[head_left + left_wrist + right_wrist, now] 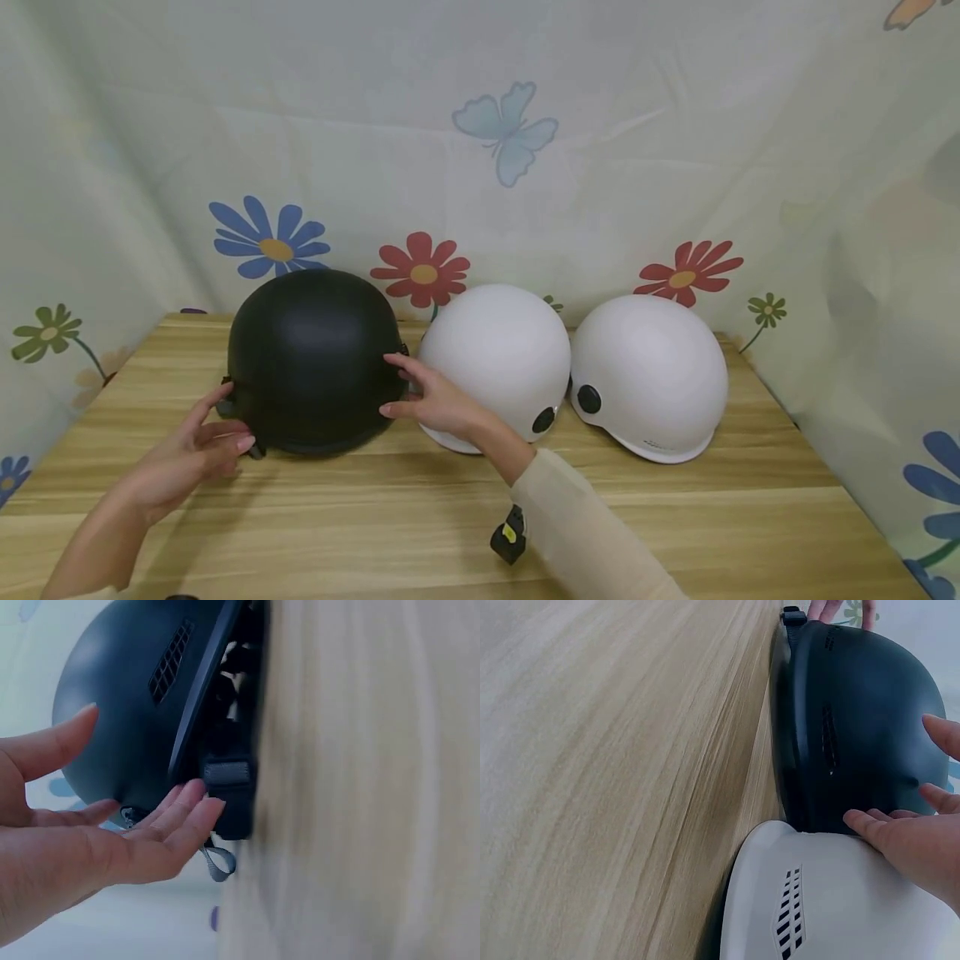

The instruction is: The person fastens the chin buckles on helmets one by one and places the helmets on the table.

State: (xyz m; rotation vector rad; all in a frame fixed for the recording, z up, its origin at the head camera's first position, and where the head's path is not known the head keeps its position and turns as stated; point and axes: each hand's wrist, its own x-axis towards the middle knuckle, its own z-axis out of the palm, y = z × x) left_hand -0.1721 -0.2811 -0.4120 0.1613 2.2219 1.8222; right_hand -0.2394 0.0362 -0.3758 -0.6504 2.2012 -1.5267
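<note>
A black helmet (315,350) stands dome up on the wooden table, at the left of a row of three. By its left side is my left hand (176,467), with fingers loosely extended near the rim. The left wrist view puts those fingertips next to a black strap with a buckle (226,772); whether they touch it I cannot tell. My right hand (446,404) reaches over to the black helmet's right side, thumb and fingers spread. In the right wrist view its fingers (866,823) lie against the black shell, just above the neighbouring white helmet (855,885).
Beside the black helmet sits the middle white helmet (498,358), and right of that another white helmet (652,367) with a round black disc on its side. Behind the table (375,533) hangs a flowered cloth (637,125). A small black and yellow object (508,537) is by the right sleeve.
</note>
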